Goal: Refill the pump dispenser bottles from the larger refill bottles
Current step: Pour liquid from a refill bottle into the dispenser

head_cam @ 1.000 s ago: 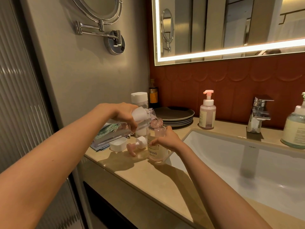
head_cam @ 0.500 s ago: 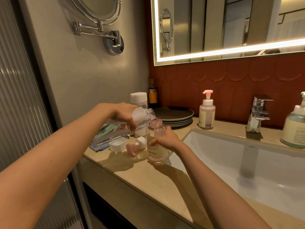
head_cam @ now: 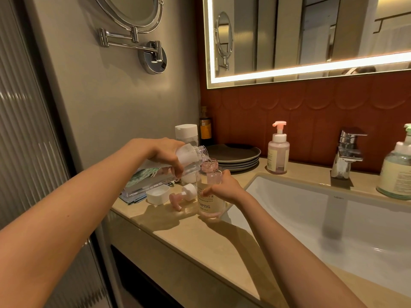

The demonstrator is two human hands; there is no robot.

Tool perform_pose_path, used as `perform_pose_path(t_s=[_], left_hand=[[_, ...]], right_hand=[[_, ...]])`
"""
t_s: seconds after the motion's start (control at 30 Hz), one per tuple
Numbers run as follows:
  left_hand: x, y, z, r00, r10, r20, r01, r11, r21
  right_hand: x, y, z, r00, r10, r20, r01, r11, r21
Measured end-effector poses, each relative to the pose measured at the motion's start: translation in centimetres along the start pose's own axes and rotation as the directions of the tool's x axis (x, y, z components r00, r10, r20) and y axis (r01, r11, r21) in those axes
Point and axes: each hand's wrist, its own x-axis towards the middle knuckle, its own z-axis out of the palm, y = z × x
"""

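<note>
My left hand [head_cam: 165, 153] grips a clear refill bottle [head_cam: 155, 174], tipped nearly flat with its open mouth over the pink neck of a dispenser bottle [head_cam: 208, 203]. Clear liquid runs from the mouth into that neck. The dispenser bottle stands upright on the beige counter [head_cam: 200, 238] beside the sink, and my right hand [head_cam: 222, 187] holds it around the middle. Its pink and white pump head [head_cam: 183, 195] lies on the counter to the left, next to a white cap [head_cam: 158, 194].
A white sink basin [head_cam: 322, 218] fills the right side, with a chrome tap [head_cam: 347, 152] behind it. A pink pump bottle [head_cam: 278, 152], a green pump bottle [head_cam: 398, 172], stacked dark plates [head_cam: 235, 155], another white-capped bottle [head_cam: 186, 132] and a dark bottle [head_cam: 205, 127] stand along the back.
Almost nothing has moved. The refill bottle stays tipped over the dispenser bottle's neck and both hands keep their hold.
</note>
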Motion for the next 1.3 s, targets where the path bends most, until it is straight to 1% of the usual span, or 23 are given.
perform_pose_path(t_s=[1.07,1.3], left_hand=[[-0.16,0.16,-0.16,1.0,-0.012,-0.002,0.012,1.0,0.024],[-0.08,0.1,-0.03,1.0,-0.017,-0.016,0.018,0.998,0.053]], right_hand=[[-0.06,-0.09,-0.05,1.0,0.011,0.005,-0.011,1.0,-0.013],[-0.1,-0.18,-0.07,1.0,0.015,0.008,-0.014,1.0,-0.013]])
